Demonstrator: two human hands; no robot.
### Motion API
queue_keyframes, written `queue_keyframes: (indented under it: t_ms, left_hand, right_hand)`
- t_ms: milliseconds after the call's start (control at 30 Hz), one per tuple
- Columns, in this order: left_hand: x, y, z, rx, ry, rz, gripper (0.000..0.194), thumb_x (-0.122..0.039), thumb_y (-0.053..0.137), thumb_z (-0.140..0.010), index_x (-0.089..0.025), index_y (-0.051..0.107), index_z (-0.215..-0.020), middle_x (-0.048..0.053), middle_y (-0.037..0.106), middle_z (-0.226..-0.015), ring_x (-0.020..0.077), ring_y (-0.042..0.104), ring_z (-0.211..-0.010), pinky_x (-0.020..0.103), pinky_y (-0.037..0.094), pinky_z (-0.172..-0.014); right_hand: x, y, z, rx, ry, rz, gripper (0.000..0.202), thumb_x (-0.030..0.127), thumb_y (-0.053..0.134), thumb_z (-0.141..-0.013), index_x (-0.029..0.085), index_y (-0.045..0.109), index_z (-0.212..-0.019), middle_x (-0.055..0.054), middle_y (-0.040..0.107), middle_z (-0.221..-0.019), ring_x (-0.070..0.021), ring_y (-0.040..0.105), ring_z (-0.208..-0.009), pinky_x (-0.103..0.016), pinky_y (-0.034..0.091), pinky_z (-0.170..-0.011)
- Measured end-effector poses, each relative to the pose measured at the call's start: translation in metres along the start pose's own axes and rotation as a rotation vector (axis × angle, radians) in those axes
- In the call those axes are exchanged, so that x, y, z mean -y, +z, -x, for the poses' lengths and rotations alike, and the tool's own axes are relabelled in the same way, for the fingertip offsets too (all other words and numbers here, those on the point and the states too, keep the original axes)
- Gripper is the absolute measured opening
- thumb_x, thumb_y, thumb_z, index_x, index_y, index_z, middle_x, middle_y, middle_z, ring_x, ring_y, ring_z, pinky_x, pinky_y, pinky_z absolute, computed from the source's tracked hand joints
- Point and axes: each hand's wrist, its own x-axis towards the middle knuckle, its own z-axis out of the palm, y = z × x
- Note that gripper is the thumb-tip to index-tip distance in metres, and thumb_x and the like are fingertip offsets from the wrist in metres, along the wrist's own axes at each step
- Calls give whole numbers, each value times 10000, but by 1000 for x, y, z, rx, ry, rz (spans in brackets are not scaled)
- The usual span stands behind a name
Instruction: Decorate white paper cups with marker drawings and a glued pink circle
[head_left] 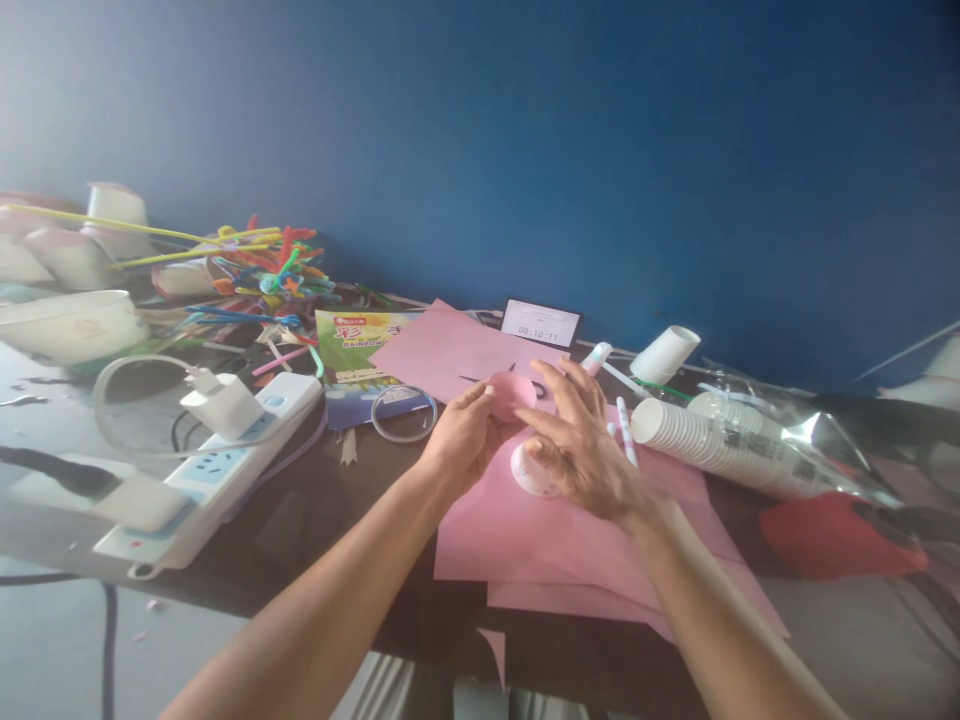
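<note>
blue wall (525,150), paler at upper left; dark brown tabletop (300,520)

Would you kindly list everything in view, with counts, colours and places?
Wall: one, blue, behind
Table: one, dark, below
Paper sheets: several, pink, centre
Scissors: one pair, dark, on rear sheet
Timer screen: one, white, back
Packet: one, multicoloured, centre-left
Pipe cleaners: many, multicoloured, back left
Containers: several, white, far left
Power strip: one, white, left
Plug adapter: one, white, on strip
Cable loop: one, whitish, overlapping packet
Cup stacks: two visible, white, right
Loose cup: one, white, back right
Slim stick: one, white, right of centre
Tube: one, whitish, right of timer
Red item: one, red, far right
Half-hidden object: one, white, centre
Round piece: one, pink, centre
Left grip: one, bare, holding round piece
Right grip: one, bare, open, centre
</note>
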Motion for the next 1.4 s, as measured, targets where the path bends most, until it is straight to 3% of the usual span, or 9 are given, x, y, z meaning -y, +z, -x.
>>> queue_keyframes:
  t_ms: [267,533,800,967,1133,1400]
  left_hand:
    - [0,1,0,-18,25,32,128,-158,489,-885,-123,591,-816,47,619,-801,132,618,-764,354,514,-850]
    - [0,0,2,3,10,16,134,-184,481,-888,-123,584,-828,65,622,-810,139,622,-731,332,503,-808]
    - [1,-3,0,-1,-27,-5,157,-170,462,-887,-113,601,-841,61,616,-763,126,604,-678,319,503,-775]
    - [-1,-2,-1,-22,-24,-16,162,-168,451,-892,-111,597,-852,92,643,-826,151,625,-747,328,515,-779]
    - [-3,-1,0,-29,-41,-18,156,-152,459,-887,-100,593,-828,89,636,-823,147,622,-763,334,523,-805]
    - [-1,-4,0,-40,-49,-7,159,-162,483,-879,-94,617,-933,120,658,-899,161,644,-788,328,531,-809]
  right_hand:
    - [2,-10,-1,-48,-7,13,619,614,202,-913,262,638,-1175,-54,331,-1454,-363,195,-1371,-619,179,-1104]
    - [1,-2,2,51,-30,168,476,566,393,-896,271,621,-1192,-54,320,-1473,-387,168,-1378,-631,151,-1107]
    - [5,-4,0,55,-27,244,368,452,413,-928,232,677,-1061,-59,321,-1474,-370,159,-1385,-611,154,-1108]
    - [2,-9,1,-11,13,100,405,460,373,-939,198,682,-929,-68,303,-1464,-340,176,-1386,-580,180,-1112]
    - [1,-13,2,-72,35,-11,503,506,256,-954,226,658,-1068,-58,259,-1470,-310,183,-1387,-560,216,-1111]
    - [3,-4,2,83,-11,158,555,590,272,-915,261,652,-1149,-84,262,-1479,-375,133,-1391,-632,169,-1090]
